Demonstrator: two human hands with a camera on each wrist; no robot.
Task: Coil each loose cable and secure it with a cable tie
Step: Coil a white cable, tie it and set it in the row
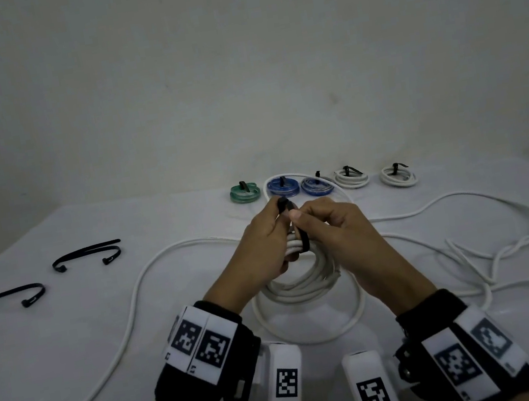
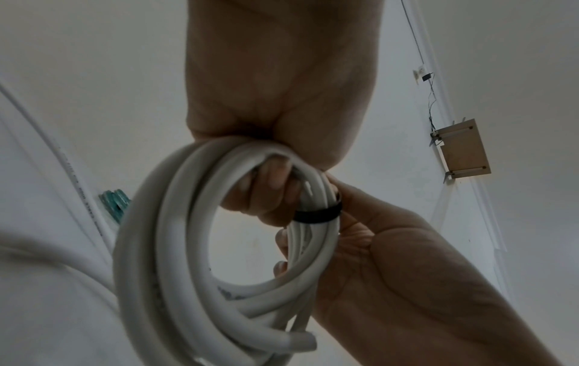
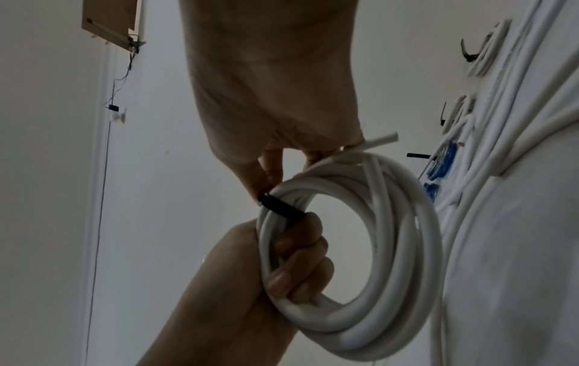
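A white cable coil [image 1: 304, 284] is held up over the table between both hands. My left hand [image 1: 263, 245] grips the coil's top, with its fingers [image 3: 297, 260] curled through the ring. A black cable tie [image 1: 302, 232] wraps the bundled strands. Its head sits between my left thumb and finger. My right hand [image 1: 332, 224] pinches the tie's strap at the coil. In the left wrist view the tie [image 2: 318, 214] bands the strands between the two hands. In the right wrist view the tie [image 3: 282, 206] sits just under my right fingertips [image 3: 266, 183].
Tied coils line the back of the white table [image 1: 69, 335]: one green [image 1: 245, 193], two blue [image 1: 283, 187], two white [image 1: 397, 175]. Spare black ties [image 1: 86, 254] lie at the left. Loose white cable [image 1: 470, 237] snakes across the table on both sides.
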